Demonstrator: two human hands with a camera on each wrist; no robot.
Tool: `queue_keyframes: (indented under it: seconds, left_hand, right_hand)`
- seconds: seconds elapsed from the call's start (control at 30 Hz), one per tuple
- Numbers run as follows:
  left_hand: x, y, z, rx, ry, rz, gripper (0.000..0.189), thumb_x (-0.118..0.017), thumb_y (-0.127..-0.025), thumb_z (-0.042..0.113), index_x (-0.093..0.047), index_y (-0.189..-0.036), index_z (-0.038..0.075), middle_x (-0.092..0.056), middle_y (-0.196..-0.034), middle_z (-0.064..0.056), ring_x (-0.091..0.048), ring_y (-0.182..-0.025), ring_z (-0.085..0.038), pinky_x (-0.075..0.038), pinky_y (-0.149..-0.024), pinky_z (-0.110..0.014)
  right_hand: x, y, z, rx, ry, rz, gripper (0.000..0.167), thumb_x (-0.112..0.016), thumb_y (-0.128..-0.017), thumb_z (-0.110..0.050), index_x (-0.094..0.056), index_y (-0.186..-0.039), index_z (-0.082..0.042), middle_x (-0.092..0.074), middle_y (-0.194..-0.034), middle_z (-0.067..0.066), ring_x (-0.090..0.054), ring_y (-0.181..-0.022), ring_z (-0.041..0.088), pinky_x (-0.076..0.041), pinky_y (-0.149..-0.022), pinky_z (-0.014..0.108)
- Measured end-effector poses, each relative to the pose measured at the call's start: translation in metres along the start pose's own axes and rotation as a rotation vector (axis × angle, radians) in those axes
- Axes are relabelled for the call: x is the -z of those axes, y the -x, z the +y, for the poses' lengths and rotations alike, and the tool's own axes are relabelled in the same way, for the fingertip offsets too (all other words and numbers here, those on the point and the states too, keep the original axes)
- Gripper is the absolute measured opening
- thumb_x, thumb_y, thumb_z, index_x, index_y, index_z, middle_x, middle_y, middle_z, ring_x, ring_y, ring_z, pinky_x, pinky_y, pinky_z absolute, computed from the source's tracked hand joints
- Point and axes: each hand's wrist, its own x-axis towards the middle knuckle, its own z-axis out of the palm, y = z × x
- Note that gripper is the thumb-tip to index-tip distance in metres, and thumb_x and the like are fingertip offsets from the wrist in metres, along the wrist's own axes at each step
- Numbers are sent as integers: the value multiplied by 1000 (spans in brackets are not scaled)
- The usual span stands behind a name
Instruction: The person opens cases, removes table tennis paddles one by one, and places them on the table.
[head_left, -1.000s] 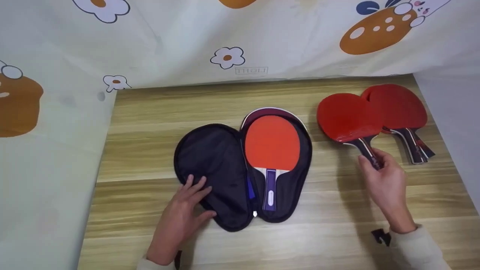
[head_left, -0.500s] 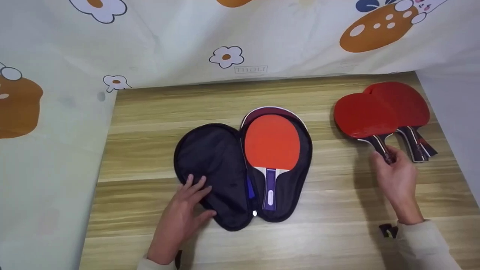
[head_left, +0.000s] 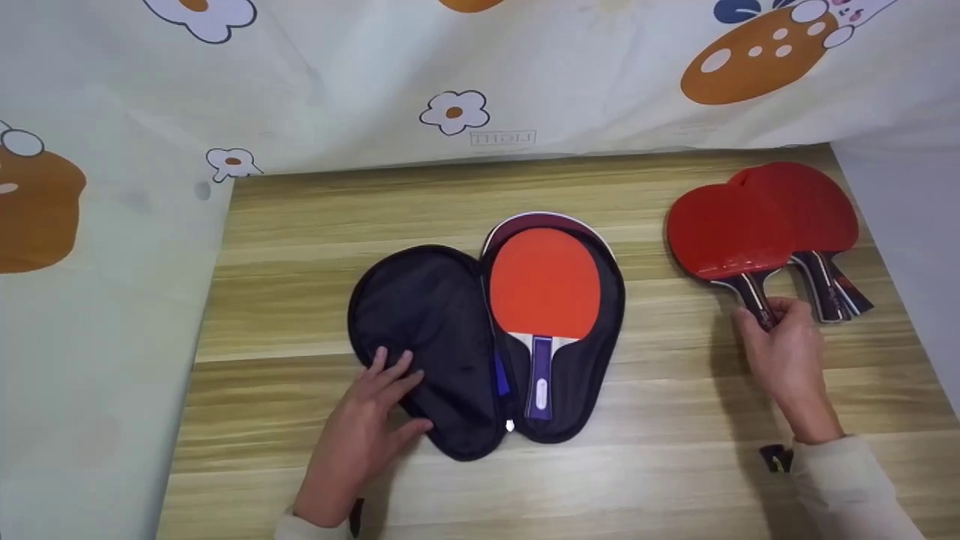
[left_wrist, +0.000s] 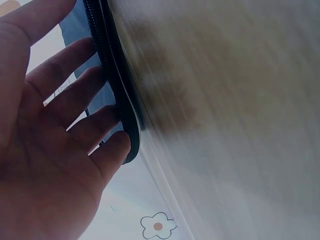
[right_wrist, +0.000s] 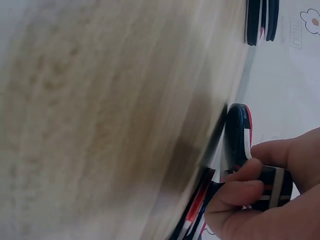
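Observation:
In the head view, a black paddle case (head_left: 427, 330) lies unfolded on the table. Its right half cradles a table tennis paddle (head_left: 545, 285) with orange-red rubber and a purple handle. My left hand (head_left: 360, 427) rests spread fingers on the lower left edge of the case's left half; the left wrist view shows them against the zipper edge (left_wrist: 112, 75). At the right, my right hand (head_left: 784, 356) grips the dark handle of a red paddle (head_left: 731, 232). That paddle is raised a little off the tabletop and partly covers other red paddles (head_left: 814, 210).
The wood-grain table (head_left: 285, 217) meets a printed curtain (head_left: 360, 82) along its back edge, and a pale surface (head_left: 907, 225) borders it on the right. The stacked paddles' handles (head_left: 832, 289) point toward the front right. Small black strap ends (head_left: 776, 457) hang near both wrists.
My right hand has carried the red paddle rightward, so that it now overlaps the other red paddles. It has barely shifted in the last half second. My left hand stays on the case.

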Motion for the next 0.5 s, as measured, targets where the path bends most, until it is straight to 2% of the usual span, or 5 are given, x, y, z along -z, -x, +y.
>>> queue_keyframes:
  seconds: [0.23, 0.5]
  left_hand:
    - [0, -1, 0, 1, 5, 2, 61, -84, -81, 39, -68, -133, 12, -55, -152, -9, -39, -149, -41, -37, -119, -59]
    - [-1, 0, 0, 11, -1, -2, 62, -85, -79, 39, -68, -133, 13, -55, -153, -8, -40, -149, -39, -37, -120, -59]
  right_hand:
    - [0, -3, 6, 49, 64, -57, 49, -64, -99, -25, -51, -127, 13, -61, -101, 26, -58, -83, 31, -40, -55, 22]
    - [1, -8, 8, 118, 110, -68, 42, -70, -95, -19, -55, -117, 14, -59, -95, 24, -56, -80, 31, -39, -56, 24]
